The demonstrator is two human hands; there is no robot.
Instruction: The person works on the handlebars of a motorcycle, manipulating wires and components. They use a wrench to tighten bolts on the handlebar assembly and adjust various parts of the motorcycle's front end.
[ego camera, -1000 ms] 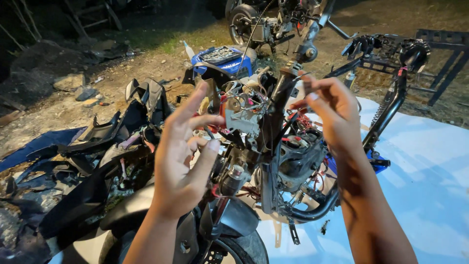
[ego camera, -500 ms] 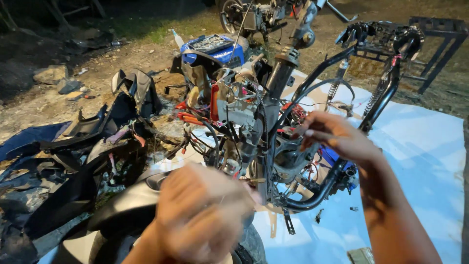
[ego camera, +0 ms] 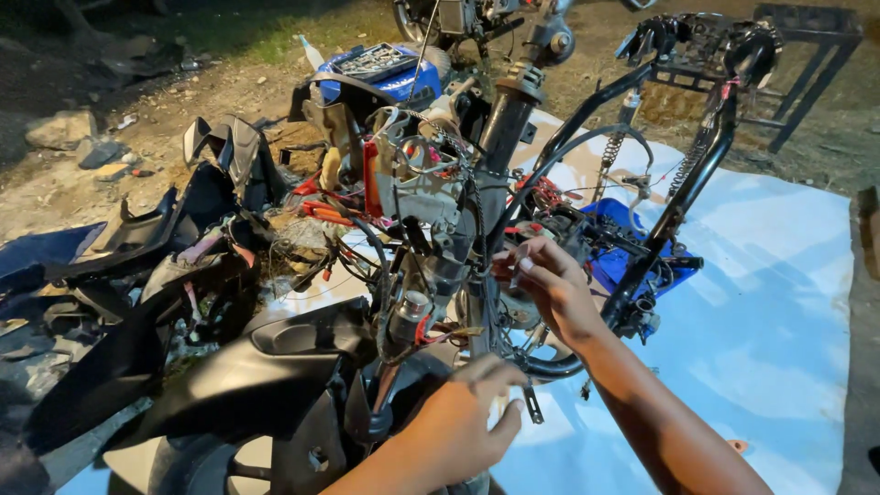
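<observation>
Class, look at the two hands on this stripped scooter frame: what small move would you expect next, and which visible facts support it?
Probably the right hand pinches and frees a cable in the wiring tangle, since its fingertips sit among the wires beside the black frame tube. The left hand rests low near the front mudguard, apparently steadying.

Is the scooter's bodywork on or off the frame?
Off: the bare black tubular frame and wiring are exposed; black plastic panels lie piled beside it.

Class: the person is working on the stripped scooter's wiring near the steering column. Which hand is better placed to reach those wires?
Probably the right hand: its fingers sit at the wires beside the steering column. The left hand is lower, near the front wheel.
</observation>
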